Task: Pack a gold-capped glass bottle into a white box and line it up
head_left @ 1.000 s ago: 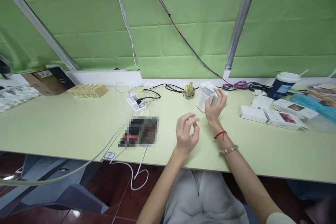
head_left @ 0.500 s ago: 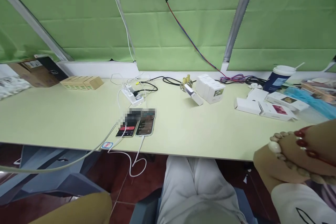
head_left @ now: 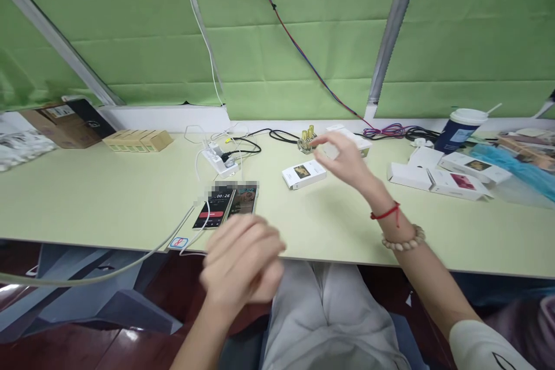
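Note:
My right hand [head_left: 342,159] is over the table in front of the white box stack [head_left: 365,143], thumb and fingers apart, with nothing visible between them. Near its fingertips a small white box [head_left: 304,174] with a dark picture lies flat on the table. Just behind is a clear holder with several gold-coloured pieces [head_left: 307,140]. My left hand [head_left: 243,257], smeared by motion, is lifted near the table's front edge with its fingers bent. It partly covers two phones lying side by side, a left phone [head_left: 215,208] and a right phone [head_left: 245,201]; whether it holds anything is hidden.
A white power strip [head_left: 222,163] with plugs and cables sits behind the phones. Tan boxes [head_left: 139,140] and a brown carton [head_left: 65,127] are at the left. White boxes [head_left: 457,183], a dark blue cup [head_left: 457,130] and blue plastic [head_left: 515,165] occupy the right.
Both hands have come into view over the table from below and from the right. The small white box, tilted beside the stack before, now lies flat farther left and nearer.

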Tool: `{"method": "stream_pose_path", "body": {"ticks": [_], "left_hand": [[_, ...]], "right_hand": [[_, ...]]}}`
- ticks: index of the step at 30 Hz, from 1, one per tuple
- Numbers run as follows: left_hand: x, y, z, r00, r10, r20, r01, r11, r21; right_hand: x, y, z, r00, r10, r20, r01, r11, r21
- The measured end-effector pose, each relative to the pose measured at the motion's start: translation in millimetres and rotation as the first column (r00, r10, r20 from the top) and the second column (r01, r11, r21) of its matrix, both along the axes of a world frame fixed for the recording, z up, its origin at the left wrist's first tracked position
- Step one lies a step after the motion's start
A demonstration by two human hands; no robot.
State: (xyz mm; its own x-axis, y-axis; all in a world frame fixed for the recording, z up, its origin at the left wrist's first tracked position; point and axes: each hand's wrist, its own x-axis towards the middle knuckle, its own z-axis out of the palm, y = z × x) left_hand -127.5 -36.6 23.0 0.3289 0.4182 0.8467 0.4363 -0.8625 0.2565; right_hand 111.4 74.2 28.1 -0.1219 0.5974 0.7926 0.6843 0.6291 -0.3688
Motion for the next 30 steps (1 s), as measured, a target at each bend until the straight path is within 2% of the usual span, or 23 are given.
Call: {"method": "stream_pose_path", "body": {"ticks": [1, 2, 4, 6, 10, 12, 14, 15, 16, 19, 21, 23, 24, 25, 28, 30], "left_hand": [[4, 14, 0.1, 0.992, -0.090, -0.094, 0.102, 0.986, 0.135], [9, 27, -2.1, 0.974, -0.163, -0.159, 0.183, 0.975, 0.123], [18, 46, -12.0, 0.963, -0.167, -0.210, 0.183, 0.981, 0.060], [24, 56, -24.3, 0.956, -0.156, -0.246, 0.167, 0.986, 0.023], [25, 55, -39.3, 0.943, -0.146, -0.299, 0.144, 0.989, -0.027], [23, 56, -42.3, 0.943, -0.147, -0.298, 0.140, 0.989, -0.043], [23, 61, -47.3, 0.947, -0.181, -0.266, 0.149, 0.979, -0.137], [24, 67, -51.8, 0.950, -0.195, -0.244, 0.138, 0.963, -0.232], [27, 74, -57.9, 0.949, -0.217, -0.230, 0.122, 0.922, -0.367], [38, 109, -84.7, 0.961, -0.183, -0.208, -0.012, 0.724, -0.690], [47, 140, -104.9, 0.977, -0.084, -0.197, -0.100, 0.637, -0.764], [57, 171, -121.0, 0.959, 0.060, -0.276, -0.261, 0.562, -0.785], [61, 184, -126.3, 0.944, 0.093, -0.317, -0.311, 0.579, -0.754], [65, 195, -129.8, 0.934, 0.177, -0.312, -0.356, 0.565, -0.744], [74, 220, -131.8, 0.916, 0.300, -0.267, -0.393, 0.534, -0.749], [78, 231, -130.6, 0.908, 0.345, -0.239, -0.399, 0.536, -0.744]], "right_hand": [[-2, 11, -16, 0.997, 0.019, 0.078, -0.010, 0.993, -0.117], [-5, 20, -31, 0.986, 0.020, 0.166, 0.018, 0.975, -0.223], [-14, 33, -56, 0.950, 0.034, 0.310, 0.092, 0.919, -0.383], [-22, 39, -75, 0.910, 0.081, 0.406, 0.140, 0.862, -0.487], [-23, 47, -105, 0.862, 0.103, 0.496, 0.250, 0.765, -0.593], [-17, 53, -115, 0.844, 0.081, 0.530, 0.295, 0.755, -0.586], [-8, 59, -120, 0.831, 0.012, 0.557, 0.344, 0.775, -0.530], [-4, 63, -122, 0.824, -0.029, 0.566, 0.368, 0.787, -0.495], [0, 67, -122, 0.821, -0.063, 0.568, 0.383, 0.798, -0.465], [5, 77, -118, 0.854, -0.108, 0.509, 0.369, 0.815, -0.446], [3, 83, -117, 0.881, -0.169, 0.441, 0.406, 0.748, -0.525], [-1, 88, -118, 0.881, -0.247, 0.404, 0.464, 0.619, -0.634], [-3, 89, -120, 0.879, -0.258, 0.402, 0.474, 0.575, -0.667], [-6, 90, -121, 0.875, -0.269, 0.402, 0.482, 0.558, -0.675], [-14, 91, -123, 0.856, -0.290, 0.428, 0.514, 0.559, -0.650], [-21, 92, -120, 0.809, -0.284, 0.516, 0.577, 0.557, -0.598]]}}
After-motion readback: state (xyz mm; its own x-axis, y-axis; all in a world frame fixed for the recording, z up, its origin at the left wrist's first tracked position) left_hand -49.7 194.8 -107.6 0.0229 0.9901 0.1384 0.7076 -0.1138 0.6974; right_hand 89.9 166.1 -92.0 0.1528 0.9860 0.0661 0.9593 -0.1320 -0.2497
